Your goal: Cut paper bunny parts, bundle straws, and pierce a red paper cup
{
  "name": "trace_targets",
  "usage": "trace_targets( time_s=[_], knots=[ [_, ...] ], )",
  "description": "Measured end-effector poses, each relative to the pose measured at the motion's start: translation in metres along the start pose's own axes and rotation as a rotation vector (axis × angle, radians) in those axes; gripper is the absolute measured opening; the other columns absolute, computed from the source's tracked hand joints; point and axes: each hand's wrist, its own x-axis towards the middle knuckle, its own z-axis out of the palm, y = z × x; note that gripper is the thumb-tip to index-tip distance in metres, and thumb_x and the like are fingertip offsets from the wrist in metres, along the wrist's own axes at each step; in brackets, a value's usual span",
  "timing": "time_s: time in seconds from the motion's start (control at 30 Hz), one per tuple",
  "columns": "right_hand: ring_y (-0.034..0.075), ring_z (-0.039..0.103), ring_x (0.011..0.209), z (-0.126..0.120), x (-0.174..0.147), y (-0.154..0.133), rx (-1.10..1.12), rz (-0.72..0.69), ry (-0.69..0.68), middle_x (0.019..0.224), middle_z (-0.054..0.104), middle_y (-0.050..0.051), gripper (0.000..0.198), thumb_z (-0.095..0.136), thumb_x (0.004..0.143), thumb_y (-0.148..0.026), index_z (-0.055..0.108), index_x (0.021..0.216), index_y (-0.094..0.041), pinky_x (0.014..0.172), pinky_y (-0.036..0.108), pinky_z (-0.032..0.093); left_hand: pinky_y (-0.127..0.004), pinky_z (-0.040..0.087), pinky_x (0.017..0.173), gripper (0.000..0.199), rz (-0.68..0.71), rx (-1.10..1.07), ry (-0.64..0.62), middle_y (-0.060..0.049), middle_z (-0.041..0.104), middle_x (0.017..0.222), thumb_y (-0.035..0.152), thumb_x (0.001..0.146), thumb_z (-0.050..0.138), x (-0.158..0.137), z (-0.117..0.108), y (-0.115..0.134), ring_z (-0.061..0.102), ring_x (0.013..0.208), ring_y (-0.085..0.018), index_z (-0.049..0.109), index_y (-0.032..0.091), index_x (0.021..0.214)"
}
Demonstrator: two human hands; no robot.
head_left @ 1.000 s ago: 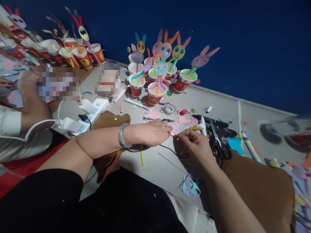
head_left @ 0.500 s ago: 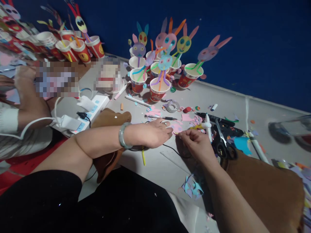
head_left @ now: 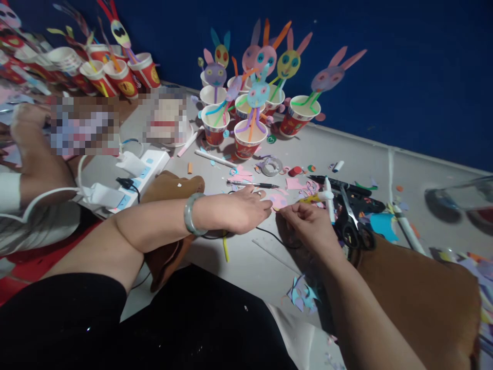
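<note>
My left hand point(head_left: 248, 209), with a jade-like bangle on its wrist, is low over the table, palm down. Its fingers are bent and closed towards the right; what they hold, if anything, is hidden. Just across a small gap, my right hand point(head_left: 308, 222) pinches thumb and forefinger together at something tiny and yellowish that I cannot make out. Pink paper scraps point(head_left: 279, 198) lie behind the fingertips. A yellow strip point(head_left: 225, 247) pokes out below my left wrist, and a black pen point(head_left: 254, 184) lies just beyond my left hand.
Paper cups point(head_left: 250, 141) with rabbit-faced paper figures stand along the blue wall. Black-handled scissors point(head_left: 352, 226), markers point(head_left: 339, 185) and a tape roll point(head_left: 271, 166) lie nearby. A power strip point(head_left: 148, 172) with cables is at left, beside another person's arm point(head_left: 42, 149). Brown cloth point(head_left: 419, 293) covers the right.
The view has shifted slightly, so most things appear a little further left and higher. Both hands keep nearly the same pose, fingertips close together.
</note>
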Motion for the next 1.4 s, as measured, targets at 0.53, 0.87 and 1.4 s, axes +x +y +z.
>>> trace_targets(
  time_s=[0.53,0.87,1.4],
  knots=[
    [0.009,0.042,0.035,0.002,0.001,0.001,-0.024,0.007,0.015,0.042,0.052,-0.002,0.031,0.071,0.073,-0.044,0.057,0.061,-0.020,0.034,0.022,0.029,-0.039,0.037,0.083,0.032,0.000,0.008,-0.018,-0.013,0.066,0.118,0.002,0.086,0.048,0.002,-0.001,0.001,0.058,0.105,-0.026,0.065,0.012,0.112],
    [0.010,0.044,0.034,0.002,0.002,0.004,-0.026,-0.013,0.012,0.043,0.053,-0.001,0.030,0.069,0.074,-0.043,0.056,0.060,-0.020,0.034,0.022,0.032,-0.038,0.037,0.085,0.037,0.022,0.026,0.055,-0.013,0.066,0.117,0.001,0.083,0.051,0.002,0.003,0.002,0.058,0.102,-0.025,0.062,0.013,0.116],
    [0.011,0.043,0.035,0.003,0.004,0.007,-0.043,-0.023,0.018,0.043,0.055,-0.001,0.025,0.069,0.071,-0.040,0.057,0.062,-0.020,0.035,0.023,0.031,-0.037,0.036,0.084,0.036,0.028,0.059,0.079,-0.012,0.064,0.120,0.003,0.086,0.047,0.006,0.012,0.001,0.056,0.101,-0.024,0.063,0.015,0.116]
  ],
)
